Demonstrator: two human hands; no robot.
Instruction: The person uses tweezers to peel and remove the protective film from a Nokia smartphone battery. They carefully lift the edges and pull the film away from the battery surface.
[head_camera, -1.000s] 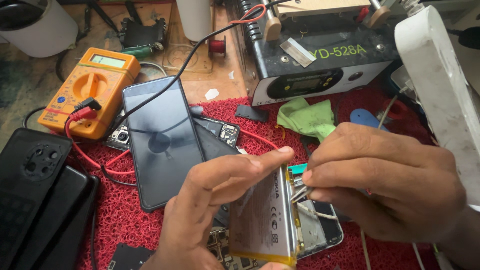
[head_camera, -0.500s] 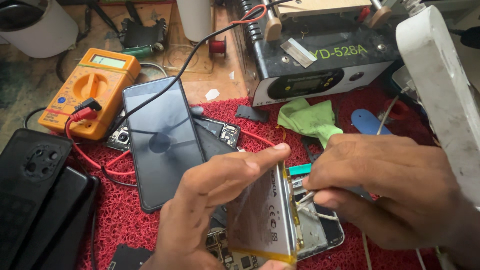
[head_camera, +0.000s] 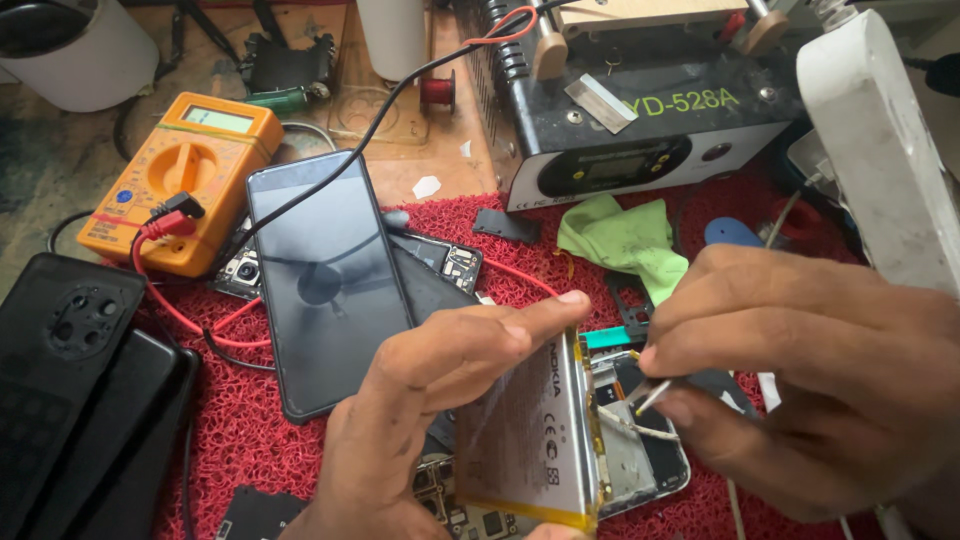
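Left hand (head_camera: 440, 400) pinching silver battery (head_camera: 530, 440) upright, right hand (head_camera: 800, 370) at 3 o'clock pinching thin tool (head_camera: 655, 395), multimeter (head_camera: 180, 180) at 10 o'clock

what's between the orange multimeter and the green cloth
In the head view, a dark-screened phone lies between the orange multimeter and green cloth.

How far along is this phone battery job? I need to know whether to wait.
Done: the opened phone lies with its insides bare, and the battery is tilted up out of it. In hand: the left hand holds the battery on edge while the right hand works a thin tool by its top corner. Left: the battery is not yet fully free, and the phone remains open.
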